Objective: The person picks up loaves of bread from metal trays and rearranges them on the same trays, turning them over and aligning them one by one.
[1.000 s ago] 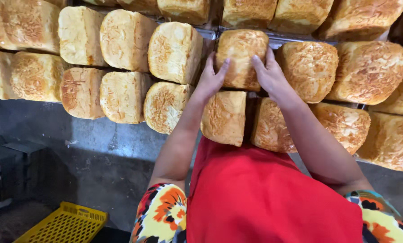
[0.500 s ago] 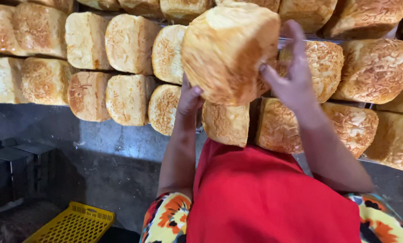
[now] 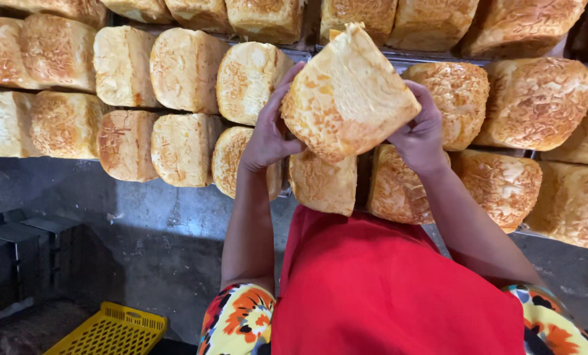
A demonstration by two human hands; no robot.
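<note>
Both hands, left hand (image 3: 267,135) and right hand (image 3: 422,131), press a golden loaf (image 3: 346,95) between them, lifted clear of the rack (image 3: 373,56); many loaves remain, apparently untouched

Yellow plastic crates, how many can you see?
1: a yellow crate lies on the floor at lower left, below the bread shelves, cut off by the frame edge. Others may be out of view.
</note>
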